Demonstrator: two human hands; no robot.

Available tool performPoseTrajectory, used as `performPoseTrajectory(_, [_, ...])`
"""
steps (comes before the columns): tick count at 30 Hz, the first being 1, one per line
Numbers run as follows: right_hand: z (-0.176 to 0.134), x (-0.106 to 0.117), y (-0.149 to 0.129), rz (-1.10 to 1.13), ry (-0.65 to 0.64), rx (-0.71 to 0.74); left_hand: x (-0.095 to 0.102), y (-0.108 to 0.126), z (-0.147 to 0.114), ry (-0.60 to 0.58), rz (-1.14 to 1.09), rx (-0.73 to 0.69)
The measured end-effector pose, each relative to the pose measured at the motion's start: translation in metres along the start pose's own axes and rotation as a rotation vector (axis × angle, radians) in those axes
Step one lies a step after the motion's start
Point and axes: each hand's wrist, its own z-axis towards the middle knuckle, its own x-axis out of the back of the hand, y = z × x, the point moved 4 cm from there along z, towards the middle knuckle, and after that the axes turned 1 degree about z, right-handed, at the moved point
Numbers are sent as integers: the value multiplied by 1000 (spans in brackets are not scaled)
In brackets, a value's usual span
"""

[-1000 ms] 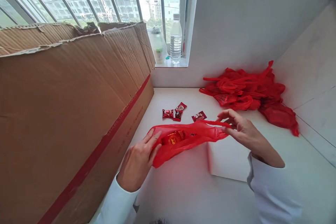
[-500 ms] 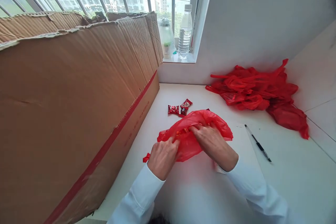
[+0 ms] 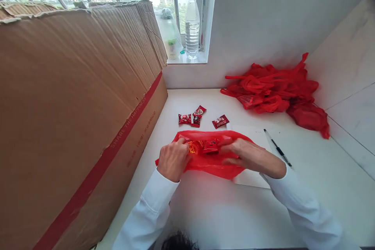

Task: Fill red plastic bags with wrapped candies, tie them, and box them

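A thin red plastic bag point(image 3: 216, 166) lies on the white table with its mouth spread. Inside it show a red wrapped packet point(image 3: 211, 146) and a round red-and-gold one point(image 3: 193, 148). My left hand point(image 3: 173, 159) is closed on the bag's left rim. Over the right side of the opening is my right hand point(image 3: 247, 154), its fingers stretched apart and a little blurred, with nothing visible in them. Beyond the bag lie several small dark red packets: one alone on the right point(image 3: 220, 121), the others clustered around a left one point(image 3: 184, 119).
A tall cardboard box point(image 3: 88, 86) walls off the left side. Crumpled red bags point(image 3: 266, 88) lie at the back right, near a black pen point(image 3: 278, 148). White paper point(image 3: 252, 179) lies partly under the bag. A water bottle point(image 3: 192, 27) stands on the windowsill.
My right hand has drawn back to the right and its fingers have spread. The bag's mouth is wider, showing the packets inside. The view has shifted, uncovering the lone packet.
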Motion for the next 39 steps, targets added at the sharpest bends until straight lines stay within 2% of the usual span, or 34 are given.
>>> performPoseTrajectory(2, [14,-4,3,-178,-86,-19,-5,8,4,-7,-24,-58])
performPoseTrajectory(5, [31,-16,14,-398,-89,-136,-19,10,5,-87,-64,-29])
performPoseTrajectory(8, [40,-37,20,-435,-139,-141,-30,2,1,-142,-66,50])
performPoseTrajectory(12, [43,-48,24,-416,-194,-119,-36,-10,-3,-73,-89,69])
performPoseTrajectory(15, [45,-39,27,-352,-162,-102,-39,-8,-3,-15,-140,102])
performPoseTrajectory(21, [47,-14,32,-316,-69,-194,-41,8,-2,71,-205,165])
performPoseTrajectory(25, [44,-7,30,-322,-42,-204,-36,10,-12,52,-373,61])
performPoseTrajectory(30, [38,-6,22,-345,-114,-174,-25,10,-40,-12,-410,-128])
performPoseTrajectory(34, [36,-8,11,-359,-166,-142,-21,3,-54,-41,-398,-131])
performPoseTrajectory(39, [34,-11,-1,-294,-188,-104,-21,-9,-55,-67,-425,-130])
